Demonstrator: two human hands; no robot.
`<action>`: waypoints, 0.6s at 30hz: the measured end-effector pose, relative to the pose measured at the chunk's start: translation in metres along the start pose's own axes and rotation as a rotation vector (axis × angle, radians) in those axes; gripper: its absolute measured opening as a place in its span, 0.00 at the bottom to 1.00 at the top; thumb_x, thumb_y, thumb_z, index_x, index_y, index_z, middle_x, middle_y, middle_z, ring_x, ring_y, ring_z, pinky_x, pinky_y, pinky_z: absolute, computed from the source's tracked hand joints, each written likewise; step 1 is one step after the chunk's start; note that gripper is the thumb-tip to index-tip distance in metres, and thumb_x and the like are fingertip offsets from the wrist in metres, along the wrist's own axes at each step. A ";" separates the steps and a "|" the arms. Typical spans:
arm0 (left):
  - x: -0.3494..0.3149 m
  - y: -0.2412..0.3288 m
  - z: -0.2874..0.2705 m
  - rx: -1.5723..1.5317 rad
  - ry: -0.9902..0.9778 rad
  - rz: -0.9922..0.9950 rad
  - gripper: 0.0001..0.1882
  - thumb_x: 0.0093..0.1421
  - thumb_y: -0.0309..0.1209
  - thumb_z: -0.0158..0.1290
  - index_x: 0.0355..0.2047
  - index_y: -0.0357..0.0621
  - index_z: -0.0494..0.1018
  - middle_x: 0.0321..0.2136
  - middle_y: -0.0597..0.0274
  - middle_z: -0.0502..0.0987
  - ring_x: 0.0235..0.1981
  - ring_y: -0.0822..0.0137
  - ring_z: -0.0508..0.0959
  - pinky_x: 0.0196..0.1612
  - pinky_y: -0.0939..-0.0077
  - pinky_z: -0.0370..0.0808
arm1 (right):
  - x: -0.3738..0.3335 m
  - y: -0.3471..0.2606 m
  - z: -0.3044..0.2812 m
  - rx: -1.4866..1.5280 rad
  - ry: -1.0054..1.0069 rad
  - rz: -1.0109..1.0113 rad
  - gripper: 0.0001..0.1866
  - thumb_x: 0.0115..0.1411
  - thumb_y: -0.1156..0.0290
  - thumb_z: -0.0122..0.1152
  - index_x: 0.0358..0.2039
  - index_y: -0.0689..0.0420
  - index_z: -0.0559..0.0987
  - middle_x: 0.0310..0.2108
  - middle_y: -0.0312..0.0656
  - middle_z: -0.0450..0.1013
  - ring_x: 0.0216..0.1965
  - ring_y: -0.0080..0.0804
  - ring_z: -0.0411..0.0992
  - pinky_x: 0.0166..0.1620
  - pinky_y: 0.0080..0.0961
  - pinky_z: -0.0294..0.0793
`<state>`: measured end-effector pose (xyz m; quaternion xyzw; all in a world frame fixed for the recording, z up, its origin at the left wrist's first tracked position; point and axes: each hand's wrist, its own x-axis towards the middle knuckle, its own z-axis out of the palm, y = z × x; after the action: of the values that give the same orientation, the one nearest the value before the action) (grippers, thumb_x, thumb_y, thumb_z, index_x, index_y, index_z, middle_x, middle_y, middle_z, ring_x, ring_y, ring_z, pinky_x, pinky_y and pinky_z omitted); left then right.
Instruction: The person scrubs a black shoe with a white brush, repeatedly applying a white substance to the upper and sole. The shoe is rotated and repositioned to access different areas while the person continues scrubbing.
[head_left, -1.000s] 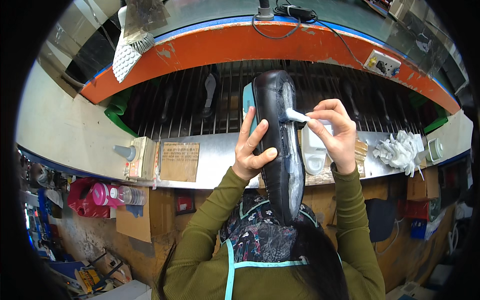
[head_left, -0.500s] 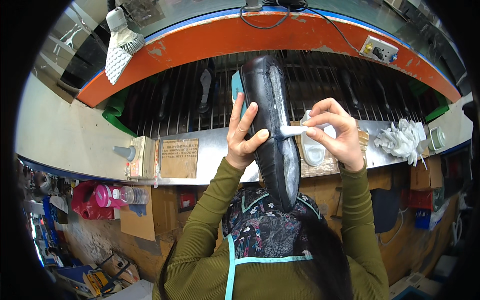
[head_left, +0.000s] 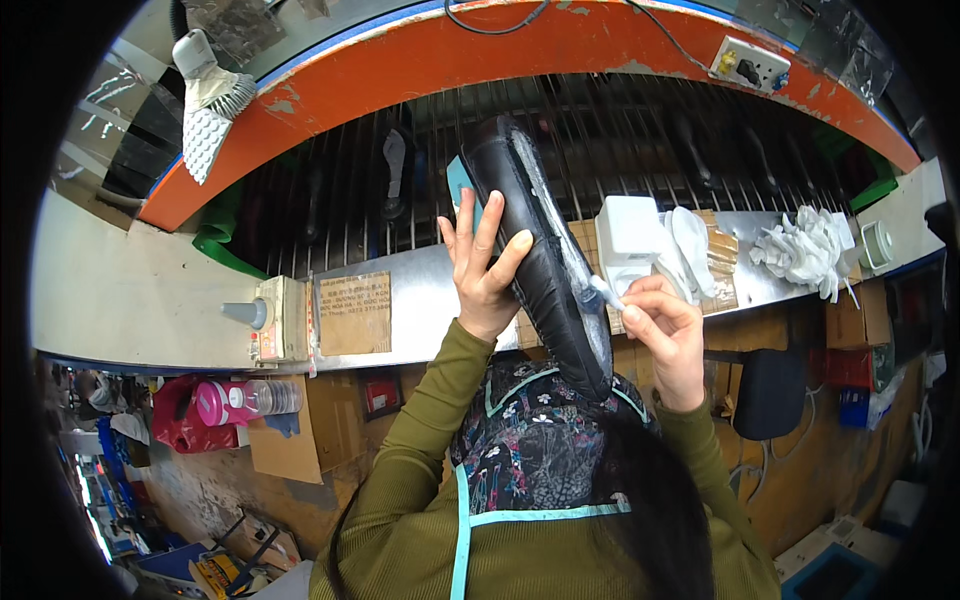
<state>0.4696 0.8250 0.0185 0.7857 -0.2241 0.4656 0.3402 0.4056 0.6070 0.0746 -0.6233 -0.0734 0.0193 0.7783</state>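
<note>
A black leather shoe upper [head_left: 552, 300] on a light-blue last [head_left: 458, 180] is held lengthwise before me, its underside edge turned to the right and its lower end over my lap. A whitish wet-looking strip runs along that edge. My left hand [head_left: 488, 268] grips the upper's left side, fingers spread along it and thumb across the leather. Between the thumb and fingers of my right hand [head_left: 668, 328] is a small brush [head_left: 606, 294] with a white handle. Its tip touches the whitish strip near the lower end.
A white container [head_left: 630, 228], pale sole-shaped pieces [head_left: 688, 252] and crumpled white paper [head_left: 802, 252] lie on the metal ledge. To the left are a cardboard piece [head_left: 356, 314] and a box with a grey nozzle [head_left: 272, 318]. A barred rack holding dark shoe parts lies beyond, under an orange beam [head_left: 420, 75].
The brush in my right hand has slid from the middle of the upper down toward its lower end. The upper has tilted somewhat, and the white container shows more fully.
</note>
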 end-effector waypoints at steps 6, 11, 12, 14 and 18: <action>-0.002 0.003 0.000 0.027 -0.039 -0.021 0.32 0.44 0.33 0.67 0.50 0.65 0.69 0.62 0.54 0.62 0.64 0.38 0.57 0.64 0.37 0.43 | -0.004 0.008 0.006 -0.183 0.132 -0.081 0.07 0.53 0.78 0.66 0.34 0.63 0.83 0.33 0.38 0.70 0.38 0.25 0.68 0.44 0.19 0.67; -0.001 0.001 -0.002 0.038 -0.056 -0.003 0.32 0.44 0.33 0.67 0.50 0.66 0.69 0.62 0.54 0.63 0.63 0.37 0.58 0.64 0.40 0.47 | 0.018 0.008 0.008 -0.358 0.146 -0.235 0.07 0.52 0.76 0.68 0.33 0.61 0.84 0.33 0.39 0.70 0.38 0.26 0.68 0.43 0.21 0.68; -0.001 0.001 -0.002 0.040 -0.055 0.001 0.32 0.44 0.33 0.67 0.50 0.66 0.69 0.62 0.54 0.63 0.63 0.37 0.58 0.64 0.41 0.47 | 0.023 0.007 0.008 -0.384 0.149 -0.260 0.07 0.52 0.76 0.68 0.33 0.61 0.84 0.33 0.38 0.70 0.38 0.26 0.68 0.43 0.21 0.68; -0.001 0.000 -0.003 0.049 -0.060 0.014 0.32 0.43 0.33 0.67 0.50 0.66 0.69 0.62 0.55 0.63 0.63 0.36 0.58 0.64 0.41 0.48 | 0.032 0.005 0.009 -0.436 0.139 -0.327 0.07 0.52 0.76 0.68 0.33 0.61 0.83 0.33 0.38 0.69 0.37 0.25 0.68 0.40 0.20 0.69; 0.000 -0.003 -0.003 0.040 -0.052 0.040 0.31 0.42 0.32 0.67 0.49 0.66 0.70 0.62 0.55 0.63 0.64 0.37 0.58 0.64 0.41 0.48 | 0.048 0.001 0.009 -0.515 0.132 -0.446 0.06 0.53 0.76 0.68 0.33 0.61 0.83 0.34 0.38 0.68 0.35 0.23 0.69 0.35 0.18 0.71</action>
<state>0.4699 0.8294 0.0183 0.7997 -0.2391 0.4560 0.3089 0.4519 0.6219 0.0799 -0.7678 -0.1599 -0.2108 0.5835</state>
